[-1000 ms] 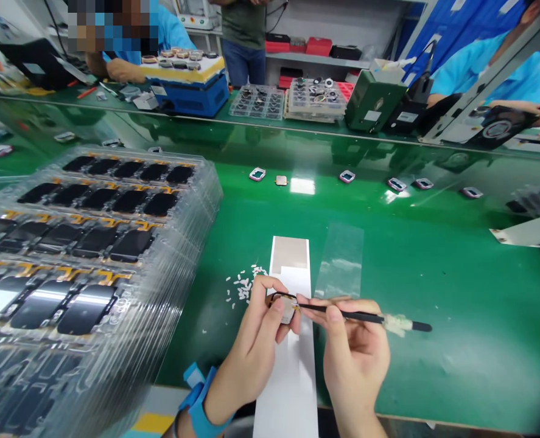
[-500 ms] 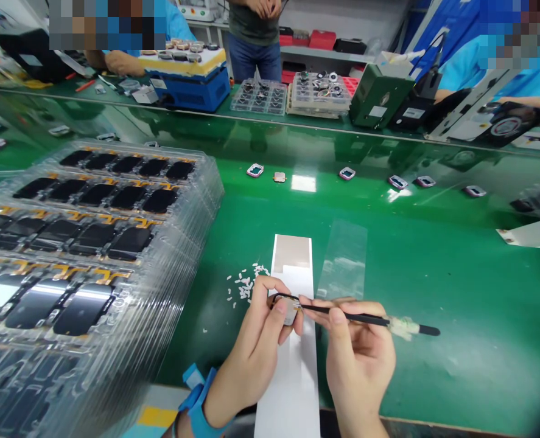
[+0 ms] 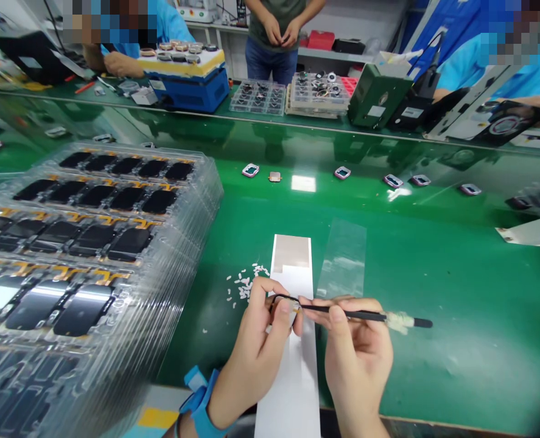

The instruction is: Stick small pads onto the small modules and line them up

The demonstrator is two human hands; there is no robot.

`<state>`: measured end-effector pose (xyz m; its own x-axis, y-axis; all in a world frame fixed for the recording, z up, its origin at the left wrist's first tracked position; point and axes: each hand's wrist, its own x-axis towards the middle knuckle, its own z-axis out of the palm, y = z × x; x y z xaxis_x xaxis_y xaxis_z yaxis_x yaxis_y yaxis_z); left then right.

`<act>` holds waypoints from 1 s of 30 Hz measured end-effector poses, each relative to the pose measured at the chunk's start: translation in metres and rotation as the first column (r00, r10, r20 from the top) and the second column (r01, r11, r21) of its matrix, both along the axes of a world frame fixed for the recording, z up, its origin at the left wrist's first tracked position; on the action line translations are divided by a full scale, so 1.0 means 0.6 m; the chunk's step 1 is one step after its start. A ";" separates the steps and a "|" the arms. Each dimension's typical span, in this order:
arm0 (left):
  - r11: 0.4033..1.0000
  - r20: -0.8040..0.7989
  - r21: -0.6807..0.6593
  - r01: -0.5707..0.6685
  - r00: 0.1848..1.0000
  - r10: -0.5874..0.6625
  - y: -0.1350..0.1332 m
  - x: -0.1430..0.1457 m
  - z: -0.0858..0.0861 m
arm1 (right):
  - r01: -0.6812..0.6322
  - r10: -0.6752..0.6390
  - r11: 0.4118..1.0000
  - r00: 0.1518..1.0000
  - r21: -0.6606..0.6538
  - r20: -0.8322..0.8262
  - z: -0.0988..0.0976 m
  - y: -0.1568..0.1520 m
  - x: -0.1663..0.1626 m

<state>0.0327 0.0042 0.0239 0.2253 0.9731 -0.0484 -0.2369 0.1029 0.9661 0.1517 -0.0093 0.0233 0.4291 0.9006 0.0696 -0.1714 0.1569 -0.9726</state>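
My left hand (image 3: 260, 340) pinches a small squarish screen part (image 3: 287, 311) above a white strip of paper (image 3: 292, 377) on the green belt. My right hand (image 3: 356, 353) grips black tweezers (image 3: 361, 316), whose tip touches the part at its right edge. The tweezers' far end is wrapped in pale tape. A blue band sits on my left wrist (image 3: 199, 401). Small white scraps (image 3: 245, 285) lie just left of the paper strip.
A tall stack of clear trays (image 3: 91, 243) with dark screens fills the left. A clear film sheet (image 3: 343, 258) lies right of the strip. Small framed parts (image 3: 343, 173) lie in a row across the belt. Other people, a blue box (image 3: 190, 91) and part trays (image 3: 318, 91) line the far side.
My hands have barely moved; the tweezers stay at the part. The view has shifted slightly, showing more of the person standing at the back.
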 end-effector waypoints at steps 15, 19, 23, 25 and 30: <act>0.972 -0.412 0.034 0.233 0.889 -0.198 0.004 -0.001 -0.001 | -0.034 0.041 0.984 0.998 -0.176 0.036 -0.029 -0.009 0.085; 0.943 -0.603 0.052 0.328 0.763 -0.232 0.007 -0.001 0.005 | -0.146 0.162 0.971 0.984 -0.188 0.074 -0.033 0.004 0.097; 0.926 -0.628 0.046 0.376 0.732 -0.266 0.008 0.000 0.008 | -0.178 0.198 0.974 0.968 -0.138 0.154 -0.023 0.003 0.104; 0.920 -0.637 0.047 0.388 0.721 -0.272 0.009 0.001 0.008 | -0.118 0.137 0.988 0.970 -0.102 0.202 -0.024 -0.009 0.105; 0.922 -0.670 0.062 0.383 0.701 -0.246 0.010 0.006 0.008 | -0.031 0.063 0.993 0.956 -0.113 0.287 -0.050 -0.041 0.097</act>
<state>0.0364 0.0100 0.0289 0.5014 0.8559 -0.1266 0.4552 -0.1365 0.8799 0.2097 -0.0337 -0.0068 0.3614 0.9283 0.0877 0.1158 0.0486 -0.9921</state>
